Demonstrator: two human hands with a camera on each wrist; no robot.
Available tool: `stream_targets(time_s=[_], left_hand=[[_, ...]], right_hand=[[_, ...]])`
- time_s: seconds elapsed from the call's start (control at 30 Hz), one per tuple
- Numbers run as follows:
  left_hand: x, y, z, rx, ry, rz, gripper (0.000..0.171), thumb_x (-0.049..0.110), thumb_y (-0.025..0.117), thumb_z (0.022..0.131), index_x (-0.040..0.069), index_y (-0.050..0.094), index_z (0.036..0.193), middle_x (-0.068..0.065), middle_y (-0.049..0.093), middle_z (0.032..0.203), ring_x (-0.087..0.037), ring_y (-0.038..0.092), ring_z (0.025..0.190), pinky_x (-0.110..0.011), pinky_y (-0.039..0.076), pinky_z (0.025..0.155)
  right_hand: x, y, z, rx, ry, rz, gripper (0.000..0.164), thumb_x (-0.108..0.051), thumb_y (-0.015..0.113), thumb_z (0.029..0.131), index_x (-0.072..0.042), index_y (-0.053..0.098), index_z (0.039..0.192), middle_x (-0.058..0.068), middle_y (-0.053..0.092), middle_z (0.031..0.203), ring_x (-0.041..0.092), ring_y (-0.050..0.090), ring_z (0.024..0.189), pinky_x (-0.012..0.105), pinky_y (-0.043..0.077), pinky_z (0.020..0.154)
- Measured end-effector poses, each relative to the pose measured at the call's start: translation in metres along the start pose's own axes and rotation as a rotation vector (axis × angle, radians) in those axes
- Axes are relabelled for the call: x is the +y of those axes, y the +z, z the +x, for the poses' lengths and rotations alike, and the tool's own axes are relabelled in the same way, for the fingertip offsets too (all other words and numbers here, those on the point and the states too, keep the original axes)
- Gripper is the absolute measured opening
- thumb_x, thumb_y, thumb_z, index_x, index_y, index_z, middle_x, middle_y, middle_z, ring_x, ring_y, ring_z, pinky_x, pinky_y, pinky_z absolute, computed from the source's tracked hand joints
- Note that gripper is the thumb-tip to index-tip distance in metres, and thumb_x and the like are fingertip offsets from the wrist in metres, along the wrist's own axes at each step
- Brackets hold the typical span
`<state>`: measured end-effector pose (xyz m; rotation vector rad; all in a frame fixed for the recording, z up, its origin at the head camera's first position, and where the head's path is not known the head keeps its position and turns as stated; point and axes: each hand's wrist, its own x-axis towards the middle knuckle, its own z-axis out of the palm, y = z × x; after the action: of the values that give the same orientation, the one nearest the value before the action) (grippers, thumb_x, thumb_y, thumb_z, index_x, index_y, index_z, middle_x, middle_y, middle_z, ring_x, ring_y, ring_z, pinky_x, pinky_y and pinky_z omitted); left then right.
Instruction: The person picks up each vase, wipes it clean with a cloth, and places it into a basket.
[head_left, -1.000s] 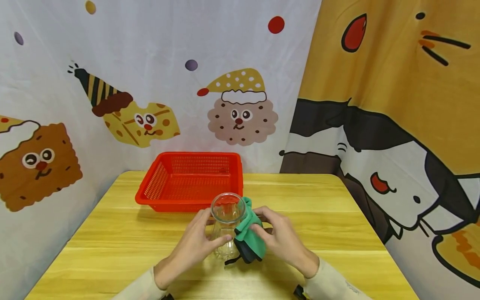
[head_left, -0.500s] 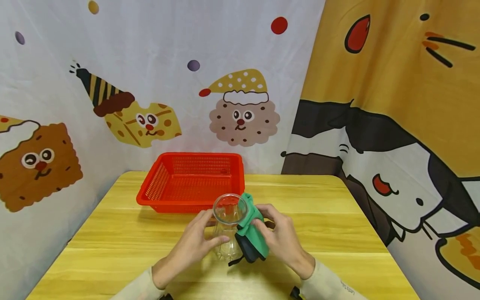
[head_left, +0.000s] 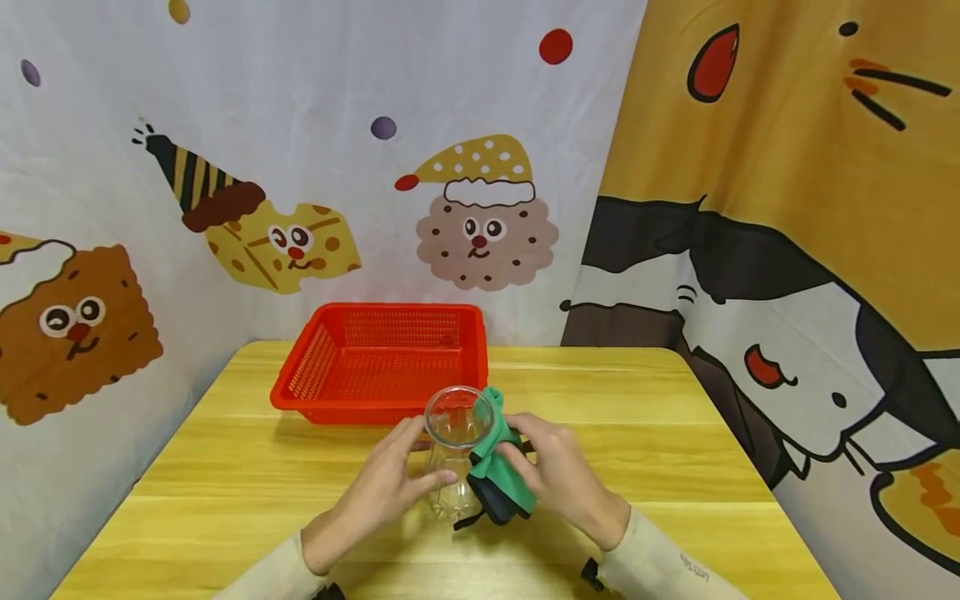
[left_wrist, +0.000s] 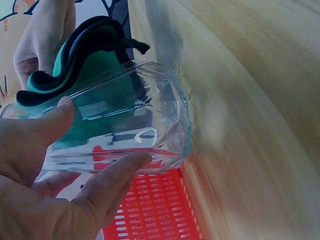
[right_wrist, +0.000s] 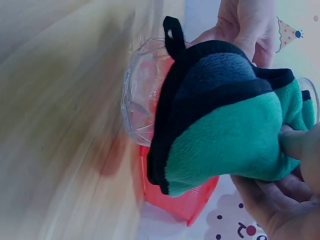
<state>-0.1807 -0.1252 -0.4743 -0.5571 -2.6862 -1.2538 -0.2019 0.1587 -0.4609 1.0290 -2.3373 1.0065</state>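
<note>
A tall clear glass jar (head_left: 453, 492) with a round rim and faceted base stands upright near the middle of the table. Fingers and thumb of my left hand (head_left: 387, 483) hold it from the left; the left wrist view shows the hand (left_wrist: 65, 185) around the jar's side. My right hand (head_left: 564, 475) pinches a bunched cleaning cloth (head_left: 512, 479), green with a dark grey face, black edging and a hanging loop. This cloth (right_wrist: 225, 140) lies against the jar's right outer side, and its folds hide part of the glass.
Behind the jar, a red plastic basket (head_left: 382, 410) with perforated walls sits at the back left of the wooden table (head_left: 637, 425). A printed cartoon curtain (head_left: 300, 100) hangs right behind the table's far edge.
The cloth and right hand shift slightly up, then back down along the jar's side. My left hand keeps its hold on the jar, which stays in nearly the same spot.
</note>
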Motion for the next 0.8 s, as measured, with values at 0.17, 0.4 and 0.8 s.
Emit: stream_targets(time_s=[0.17, 0.4, 0.8], left_hand=[[-0.0025, 0.0008, -0.0017, 0.000, 0.008, 0.002, 0.078, 0.037, 0.098, 0.094, 0.022, 0.064, 0.163, -0.005, 0.075, 0.148, -0.031, 0.079, 0.134, -0.065, 0.065, 0.118], [-0.0040, 0.0013, -0.0022, 0.006, 0.036, 0.002, 0.078, 0.035, 0.098, 0.095, 0.023, 0.063, 0.164, -0.005, 0.075, 0.147, -0.031, 0.080, 0.132, -0.063, 0.067, 0.116], [-0.0055, 0.0029, -0.0019, 0.019, 0.061, 0.001, 0.079, 0.034, 0.097, 0.097, 0.020, 0.061, 0.166, -0.005, 0.075, 0.148, -0.031, 0.080, 0.132, -0.064, 0.067, 0.116]], right_hand=[[0.0007, 0.0015, -0.0003, -0.025, -0.049, -0.058, 0.031, 0.000, 0.088, 0.102, -0.002, 0.082, 0.133, 0.010, 0.088, 0.122, 0.022, 0.088, 0.108, 0.028, 0.075, 0.091], [0.0039, 0.0020, -0.0003, -0.091, -0.075, -0.072, 0.025, 0.002, 0.090, 0.098, -0.002, 0.085, 0.123, 0.012, 0.089, 0.118, 0.025, 0.089, 0.108, 0.028, 0.075, 0.093], [0.0094, 0.0054, -0.0039, -0.235, -0.010, -0.101, 0.027, 0.003, 0.090, 0.099, -0.001, 0.087, 0.125, 0.012, 0.089, 0.117, 0.025, 0.089, 0.107, 0.018, 0.071, 0.091]])
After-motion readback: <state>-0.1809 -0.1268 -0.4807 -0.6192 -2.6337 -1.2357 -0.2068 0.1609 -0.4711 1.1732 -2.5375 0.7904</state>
